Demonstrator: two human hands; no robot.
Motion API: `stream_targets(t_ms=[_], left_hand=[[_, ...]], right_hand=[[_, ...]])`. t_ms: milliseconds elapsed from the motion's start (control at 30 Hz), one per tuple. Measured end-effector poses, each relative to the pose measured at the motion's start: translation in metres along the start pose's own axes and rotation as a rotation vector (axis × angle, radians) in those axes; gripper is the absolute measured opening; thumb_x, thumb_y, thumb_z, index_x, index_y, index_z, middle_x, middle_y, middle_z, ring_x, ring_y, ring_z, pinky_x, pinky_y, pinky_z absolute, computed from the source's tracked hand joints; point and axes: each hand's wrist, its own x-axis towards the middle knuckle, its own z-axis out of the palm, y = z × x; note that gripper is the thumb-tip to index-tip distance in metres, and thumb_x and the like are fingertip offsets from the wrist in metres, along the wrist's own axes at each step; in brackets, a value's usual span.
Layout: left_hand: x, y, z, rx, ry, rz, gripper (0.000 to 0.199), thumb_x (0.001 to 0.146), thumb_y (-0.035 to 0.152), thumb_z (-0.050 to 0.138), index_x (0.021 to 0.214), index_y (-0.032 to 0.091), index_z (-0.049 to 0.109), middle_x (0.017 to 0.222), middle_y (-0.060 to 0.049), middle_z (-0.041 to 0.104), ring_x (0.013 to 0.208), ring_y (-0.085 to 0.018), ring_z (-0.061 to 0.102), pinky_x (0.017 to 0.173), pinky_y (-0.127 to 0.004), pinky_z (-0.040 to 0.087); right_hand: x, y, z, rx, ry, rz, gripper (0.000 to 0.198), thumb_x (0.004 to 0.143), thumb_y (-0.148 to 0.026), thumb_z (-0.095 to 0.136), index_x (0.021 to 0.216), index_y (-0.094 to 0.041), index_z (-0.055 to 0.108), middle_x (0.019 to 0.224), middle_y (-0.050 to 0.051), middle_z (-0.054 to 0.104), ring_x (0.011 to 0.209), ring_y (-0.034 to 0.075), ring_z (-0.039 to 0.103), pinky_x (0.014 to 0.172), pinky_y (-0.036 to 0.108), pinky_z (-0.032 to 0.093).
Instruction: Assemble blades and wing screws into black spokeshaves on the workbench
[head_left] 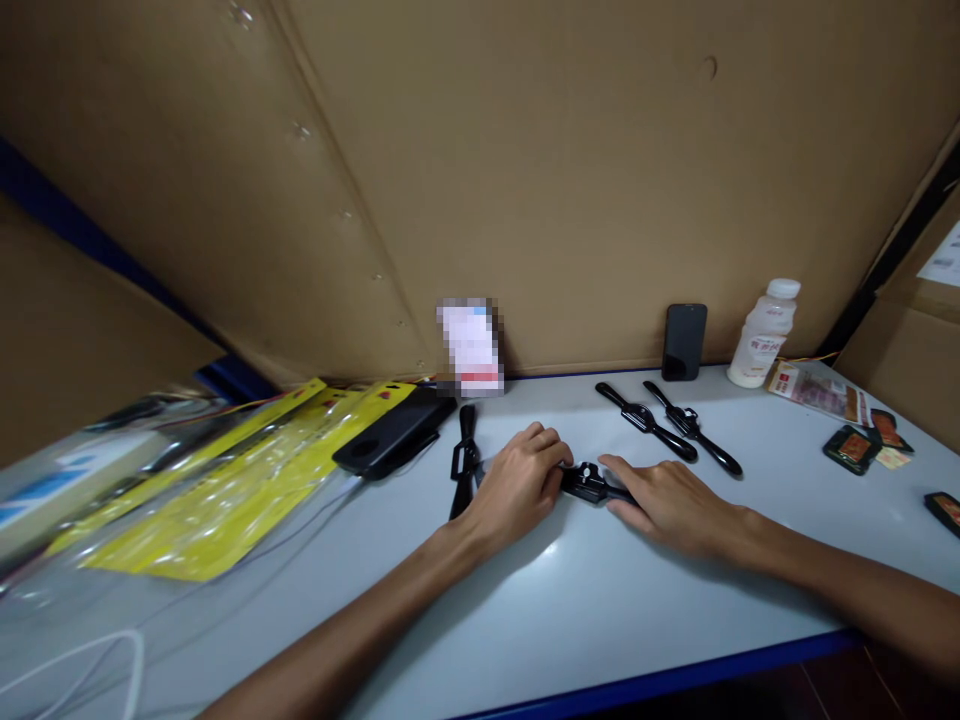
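Observation:
Between my two hands a black spokeshave (586, 481) lies level, low over the table. My left hand (523, 476) is closed round its left handle, fingers curled. My right hand (666, 502) pinches the right handle, thumb on the near side; part of that handle shows between hand and body. Just left of my left hand lies another black spokeshave (466, 455), its lower end partly behind the wrist. Farther back, beyond my right hand, two more spokeshaves, one on the left (645, 420) and one on the right (691, 427), lie side by side at a slant.
Yellow-backed clear plastic packages (217, 510) cover the table's left side, beside a black device (394, 435) with a cable. A blurred-out screen (472, 348) and a dark phone (684, 343) lean on the cardboard wall (570, 180). A bottle (763, 335) and small food packets (851, 449) stand right.

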Motion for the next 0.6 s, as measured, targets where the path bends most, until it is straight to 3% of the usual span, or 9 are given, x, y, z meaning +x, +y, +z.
stream_targets(t_ms=[100,200,300,467,600], left_hand=[[-0.001,0.004,0.000,-0.017,0.021,0.027,0.017,0.094,0.016,0.049,0.101,0.017,0.065,0.095,-0.008,0.064,0.092,-0.024,0.055,0.080,-0.039,0.050],[-0.001,0.008,0.000,-0.002,0.010,0.069,0.014,0.095,0.026,0.057,0.101,0.017,0.065,0.095,-0.008,0.062,0.092,-0.024,0.055,0.078,-0.039,0.050],[-0.002,0.010,0.001,0.010,0.018,0.116,0.014,0.094,0.017,0.053,0.099,0.017,0.066,0.093,-0.007,0.061,0.089,-0.023,0.053,0.076,-0.038,0.050],[-0.003,0.012,0.002,-0.043,0.005,0.182,0.032,0.087,0.003,0.046,0.097,0.020,0.070,0.096,-0.007,0.059,0.090,-0.022,0.053,0.076,-0.035,0.049],[-0.003,0.010,0.002,-0.173,0.070,0.124,0.031,0.083,0.000,0.045,0.088,0.019,0.068,0.096,-0.007,0.059,0.092,-0.021,0.055,0.078,-0.035,0.051]], right_hand=[[0.000,0.001,0.001,0.003,0.002,0.000,0.043,0.100,-0.033,0.042,0.138,-0.013,0.048,0.096,0.012,0.074,0.069,0.023,0.064,0.058,0.034,0.029],[0.000,0.002,0.002,-0.004,0.007,-0.001,0.043,0.100,-0.033,0.043,0.138,-0.014,0.048,0.097,0.012,0.074,0.069,0.023,0.065,0.058,0.034,0.029],[0.000,0.002,0.003,0.003,0.012,-0.010,0.041,0.100,-0.032,0.043,0.137,-0.015,0.048,0.096,0.010,0.075,0.069,0.022,0.065,0.058,0.033,0.028],[0.000,0.001,0.002,0.000,0.015,-0.008,0.039,0.099,-0.031,0.044,0.134,-0.014,0.050,0.092,0.010,0.074,0.065,0.021,0.063,0.056,0.033,0.027],[0.001,0.000,0.002,-0.005,0.006,-0.001,0.040,0.099,-0.032,0.042,0.134,-0.014,0.050,0.092,0.010,0.074,0.065,0.021,0.062,0.056,0.034,0.026]])
